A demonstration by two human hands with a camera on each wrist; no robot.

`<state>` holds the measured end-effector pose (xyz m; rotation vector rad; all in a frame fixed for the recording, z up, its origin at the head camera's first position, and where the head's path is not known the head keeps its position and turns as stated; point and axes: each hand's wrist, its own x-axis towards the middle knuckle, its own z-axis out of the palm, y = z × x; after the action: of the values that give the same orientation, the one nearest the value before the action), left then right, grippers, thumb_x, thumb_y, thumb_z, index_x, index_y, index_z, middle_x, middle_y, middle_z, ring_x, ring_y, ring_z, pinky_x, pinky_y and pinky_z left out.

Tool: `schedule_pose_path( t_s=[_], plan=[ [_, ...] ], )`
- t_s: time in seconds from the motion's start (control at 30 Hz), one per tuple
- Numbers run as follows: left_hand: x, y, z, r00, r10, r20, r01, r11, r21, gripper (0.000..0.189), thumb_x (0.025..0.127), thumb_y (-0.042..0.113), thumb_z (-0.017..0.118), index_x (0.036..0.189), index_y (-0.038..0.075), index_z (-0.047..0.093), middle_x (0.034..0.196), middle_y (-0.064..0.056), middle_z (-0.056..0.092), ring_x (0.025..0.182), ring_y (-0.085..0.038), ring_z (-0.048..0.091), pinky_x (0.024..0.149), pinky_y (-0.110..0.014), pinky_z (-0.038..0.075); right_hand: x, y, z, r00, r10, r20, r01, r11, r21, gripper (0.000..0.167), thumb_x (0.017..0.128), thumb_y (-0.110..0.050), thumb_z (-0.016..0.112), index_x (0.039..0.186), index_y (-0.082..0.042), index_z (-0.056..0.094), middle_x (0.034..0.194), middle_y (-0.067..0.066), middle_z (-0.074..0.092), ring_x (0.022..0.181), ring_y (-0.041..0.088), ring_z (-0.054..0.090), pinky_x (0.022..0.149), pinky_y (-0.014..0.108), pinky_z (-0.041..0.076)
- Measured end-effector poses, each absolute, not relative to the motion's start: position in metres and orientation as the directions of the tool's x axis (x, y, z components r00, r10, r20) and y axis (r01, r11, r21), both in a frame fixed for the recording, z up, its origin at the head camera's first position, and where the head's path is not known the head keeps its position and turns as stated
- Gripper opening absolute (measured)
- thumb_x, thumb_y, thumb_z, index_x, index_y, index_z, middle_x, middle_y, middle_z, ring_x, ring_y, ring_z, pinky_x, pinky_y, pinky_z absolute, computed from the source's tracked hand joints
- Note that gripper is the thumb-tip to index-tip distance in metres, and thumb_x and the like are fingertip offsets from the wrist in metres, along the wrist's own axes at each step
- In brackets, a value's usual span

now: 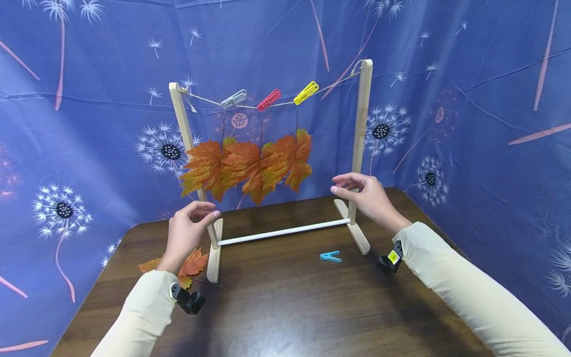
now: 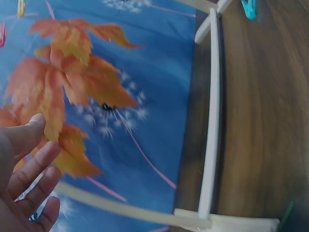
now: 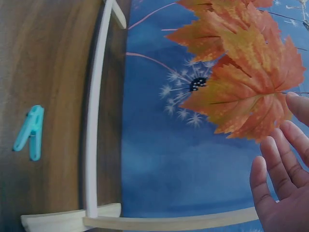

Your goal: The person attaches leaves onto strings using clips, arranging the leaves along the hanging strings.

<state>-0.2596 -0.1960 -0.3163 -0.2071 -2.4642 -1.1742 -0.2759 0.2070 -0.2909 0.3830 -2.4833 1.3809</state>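
Observation:
Three orange leaves (image 1: 247,163) hang by their stems in an overlapping row from a string (image 1: 339,82). Along it sit a pale grey clothespin (image 1: 234,99), a red clothespin (image 1: 269,99) and a yellow clothespin (image 1: 306,92). My left hand (image 1: 185,230) is in front of the stand's left post, below the leaves, with relaxed fingers and nothing in them. Beside the right post (image 1: 362,119), my right hand (image 1: 368,196) is raised, its fingers loosely bent and holding nothing. In the right wrist view the leaves (image 3: 256,96) appear beyond its fingertips.
A white crossbar (image 1: 285,231) joins the feet of the wooden stand. On the brown table (image 1: 285,307) a blue clothespin (image 1: 330,256) lies near the right foot. More orange leaf (image 1: 194,263) lies by the left foot, partly behind my left wrist. Blue dandelion-print cloth (image 1: 267,39) hangs behind.

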Motion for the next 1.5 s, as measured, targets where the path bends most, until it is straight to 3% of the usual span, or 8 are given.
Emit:
schedule_pose_path(
  t_s=[0.17,0.43,0.87,1.17,1.5],
  plan=[
    [-0.257,-0.211,-0.330,-0.916,-0.062,0.397,0.258,0.666,0.700,0.023,0.094,0.020,0.076,0.111,0.005,0.074,0.097,-0.010,0.077,0.094,-0.023,0.070,0.079,-0.029,0.047,-0.275,0.208,-0.304,-0.939,-0.099,0.331,-0.333,0.510,-0.793,0.035,0.096,-0.027,0.073,0.124,-0.006,0.070,0.113,0.010,0.073,0.098,0.020,0.063,0.080,0.031,0.048],
    [-0.253,-0.225,-0.350,-0.946,-0.012,0.324,0.231,0.676,0.699,0.028,0.094,0.018,0.075,0.119,0.004,0.071,0.103,-0.011,0.077,0.099,-0.030,0.070,0.085,-0.043,0.051,-0.273,0.209,-0.326,-0.947,-0.107,0.303,-0.315,0.495,-0.810,0.035,0.095,-0.025,0.074,0.123,-0.004,0.070,0.112,0.011,0.074,0.098,0.021,0.064,0.077,0.029,0.048],
    [-0.245,-0.237,-0.383,-0.975,0.005,0.221,0.163,0.696,0.699,0.027,0.090,0.015,0.079,0.115,0.004,0.072,0.099,-0.008,0.075,0.095,-0.027,0.069,0.081,-0.038,0.049,-0.269,0.210,-0.364,-0.947,-0.110,0.300,-0.313,0.517,-0.797,0.031,0.093,-0.018,0.076,0.118,0.000,0.071,0.108,0.012,0.075,0.092,0.018,0.065,0.078,0.029,0.050],
    [-0.241,-0.245,-0.401,-0.983,0.037,0.181,0.159,0.668,0.727,0.031,0.087,0.007,0.081,0.113,-0.004,0.070,0.096,-0.016,0.074,0.087,-0.027,0.071,0.066,-0.025,0.052,-0.271,0.210,-0.388,-0.961,-0.122,0.247,-0.274,0.501,-0.821,0.032,0.091,-0.017,0.078,0.116,0.002,0.072,0.101,0.010,0.074,0.091,0.019,0.066,0.076,0.025,0.051],
    [-0.240,-0.254,-0.420,-0.986,0.070,0.148,0.148,0.769,0.622,0.028,0.082,0.004,0.082,0.107,-0.004,0.072,0.093,-0.013,0.074,0.082,-0.024,0.070,0.072,-0.036,0.053,-0.273,0.215,-0.414,-0.981,-0.123,0.150,-0.194,0.564,-0.803,0.033,0.089,-0.019,0.080,0.115,0.000,0.072,0.102,0.009,0.073,0.090,0.017,0.064,0.080,0.034,0.050]
  ],
)
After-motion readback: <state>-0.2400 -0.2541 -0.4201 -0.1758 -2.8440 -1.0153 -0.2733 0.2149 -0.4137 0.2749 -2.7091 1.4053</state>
